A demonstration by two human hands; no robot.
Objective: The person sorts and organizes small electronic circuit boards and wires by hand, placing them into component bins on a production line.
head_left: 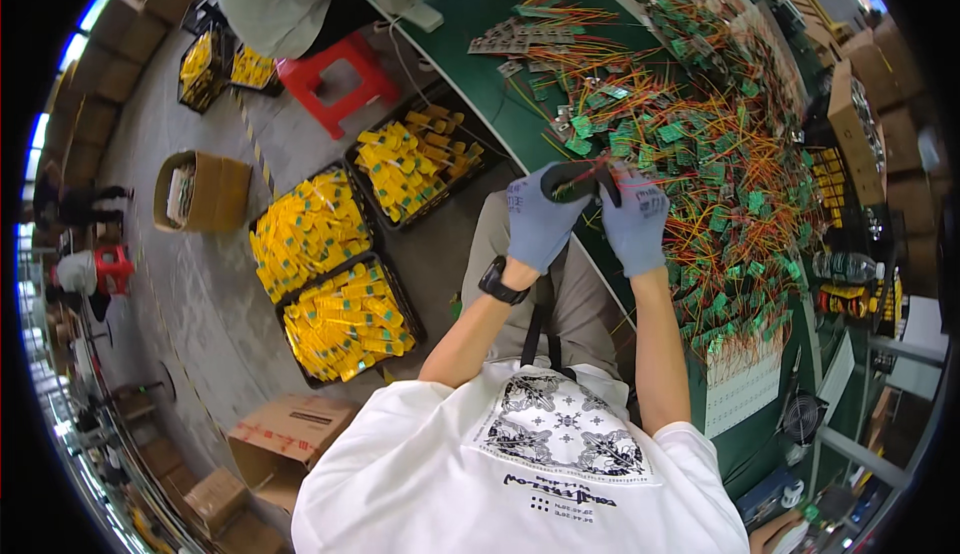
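I have my right hand (634, 216) pinching red wires (598, 165) beside heaped circuit boards (712, 172); my left hand (543, 218) is curled close, its grip I can't tell.

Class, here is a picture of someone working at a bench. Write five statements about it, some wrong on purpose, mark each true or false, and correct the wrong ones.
1. The left hand and right hand are gloved. True.
2. The dark watch is on the right wrist. False: the dark watch is on the left wrist.
3. A heap of wired green boards lies on the green table. True.
4. The red stool stands on the green table. False: the red stool stands on the floor.
5. The two hands are spread wide apart. False: they are close together.
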